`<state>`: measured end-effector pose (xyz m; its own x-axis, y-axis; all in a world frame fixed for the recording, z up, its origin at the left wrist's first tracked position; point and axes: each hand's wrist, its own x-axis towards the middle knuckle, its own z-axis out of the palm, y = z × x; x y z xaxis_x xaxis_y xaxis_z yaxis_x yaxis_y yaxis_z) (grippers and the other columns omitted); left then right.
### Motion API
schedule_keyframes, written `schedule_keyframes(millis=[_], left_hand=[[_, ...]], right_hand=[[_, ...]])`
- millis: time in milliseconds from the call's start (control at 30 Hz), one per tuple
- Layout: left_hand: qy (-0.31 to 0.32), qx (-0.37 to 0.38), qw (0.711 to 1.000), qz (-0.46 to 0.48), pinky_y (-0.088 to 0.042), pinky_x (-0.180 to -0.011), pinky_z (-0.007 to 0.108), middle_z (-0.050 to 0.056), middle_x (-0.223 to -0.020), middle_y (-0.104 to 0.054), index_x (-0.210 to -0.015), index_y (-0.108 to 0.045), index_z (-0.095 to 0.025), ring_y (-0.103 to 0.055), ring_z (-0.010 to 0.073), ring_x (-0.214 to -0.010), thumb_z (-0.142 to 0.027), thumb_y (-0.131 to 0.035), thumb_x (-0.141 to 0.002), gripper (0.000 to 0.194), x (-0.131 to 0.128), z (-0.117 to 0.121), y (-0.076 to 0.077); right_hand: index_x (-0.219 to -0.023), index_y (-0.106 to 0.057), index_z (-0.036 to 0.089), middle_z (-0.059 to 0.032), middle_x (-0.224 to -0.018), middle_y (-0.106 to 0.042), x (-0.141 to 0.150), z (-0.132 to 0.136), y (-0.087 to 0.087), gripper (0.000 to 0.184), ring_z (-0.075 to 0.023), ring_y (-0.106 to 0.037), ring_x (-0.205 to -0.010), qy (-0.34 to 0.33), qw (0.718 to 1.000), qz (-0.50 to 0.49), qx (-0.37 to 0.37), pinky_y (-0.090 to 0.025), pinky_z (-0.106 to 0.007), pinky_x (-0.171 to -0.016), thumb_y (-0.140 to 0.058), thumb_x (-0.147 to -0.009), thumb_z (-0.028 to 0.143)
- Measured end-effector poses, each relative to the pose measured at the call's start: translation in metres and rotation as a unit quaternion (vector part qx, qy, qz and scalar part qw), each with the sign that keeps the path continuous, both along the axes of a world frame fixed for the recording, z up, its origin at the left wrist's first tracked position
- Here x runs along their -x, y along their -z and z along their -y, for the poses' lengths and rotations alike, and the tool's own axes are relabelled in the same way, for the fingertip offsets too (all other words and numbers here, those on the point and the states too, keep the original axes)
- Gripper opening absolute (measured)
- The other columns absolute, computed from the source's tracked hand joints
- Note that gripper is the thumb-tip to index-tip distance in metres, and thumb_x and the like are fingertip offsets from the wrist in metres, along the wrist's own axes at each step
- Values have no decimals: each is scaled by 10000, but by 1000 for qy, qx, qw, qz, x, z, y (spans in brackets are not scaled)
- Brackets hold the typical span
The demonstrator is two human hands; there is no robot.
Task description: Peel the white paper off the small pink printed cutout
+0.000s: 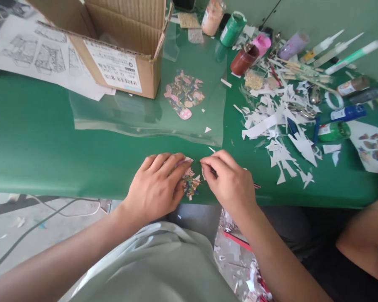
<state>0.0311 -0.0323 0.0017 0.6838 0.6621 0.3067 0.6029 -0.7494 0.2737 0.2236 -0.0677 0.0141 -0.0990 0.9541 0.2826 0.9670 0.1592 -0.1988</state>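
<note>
Cutouts [192,184] near front edge of counter [82,163], left hand [157,182] over them, its grip unclear, right hand [233,180] beside, grip pinched narrow.

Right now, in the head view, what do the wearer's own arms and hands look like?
Left hand and right hand: ungloved, no rings visible. Forearms bare, no watch, cables or markings seen; no sleeves in view. Pale grey-green garment on the torso.

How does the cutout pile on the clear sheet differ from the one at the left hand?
The far pile lies uncovered; the near pile is partly hidden by the left hand. The far pile rests on the clear sheet; the near pile is at the front edge of the green table. Both contain small, multicoloured pieces.
</note>
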Motion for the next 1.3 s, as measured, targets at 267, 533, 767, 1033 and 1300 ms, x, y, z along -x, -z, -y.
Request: schedule_keyframes(millis=[267,533,767,1033,1300], left_hand=[[89,25,996,-13,-498,-906,420,5,-1220,-698,-1065,-728,-306,-634,242,-1079,-101,-515,-883,347,27,-36,-9],[152,40,986,54,-469,-1007,389,-62,-1191,-720,-945,-741,-272,-608,210,-1202,-74,-481,-894,331,33,-56,1],[146,23,987,56,-478,-993,402,-48,-1205,-715,-970,-735,-259,-620,223,-1189,-86,-488,-893,311,33,-54,2],[144,28,987,62,-472,-999,405,-47,-1210,-713,-955,-743,-266,-620,223,-1192,-81,-504,-879,312,32,-53,3],[142,21,988,58,-484,-990,403,-62,-1208,-712,-1067,-730,-296,-624,222,-1189,-96,-508,-892,347,33,-53,3]], right_hand=[[-860,-678,189,-17,-857,-671,-4,6,-5,159,-60,-569,-579,-42,995,-92,-10,-400,-191,-522,-536,-929,176],[-835,-678,180,-13,-836,-662,19,-6,0,177,-64,-569,-588,-78,992,-99,13,-402,-193,-522,-529,-930,177],[-865,-690,190,-8,-822,-664,23,-5,2,197,-63,-578,-579,-72,992,-101,17,-404,-199,-521,-512,-949,196],[-889,-701,183,-7,-819,-667,25,-4,4,203,-68,-589,-591,-80,995,-62,-5,-378,-212,-499,-517,-967,224],[-930,-700,192,2,-845,-667,24,0,0,206,-67,-547,-574,-96,995,27,-15,-329,-235,-483,-500,-947,147]])
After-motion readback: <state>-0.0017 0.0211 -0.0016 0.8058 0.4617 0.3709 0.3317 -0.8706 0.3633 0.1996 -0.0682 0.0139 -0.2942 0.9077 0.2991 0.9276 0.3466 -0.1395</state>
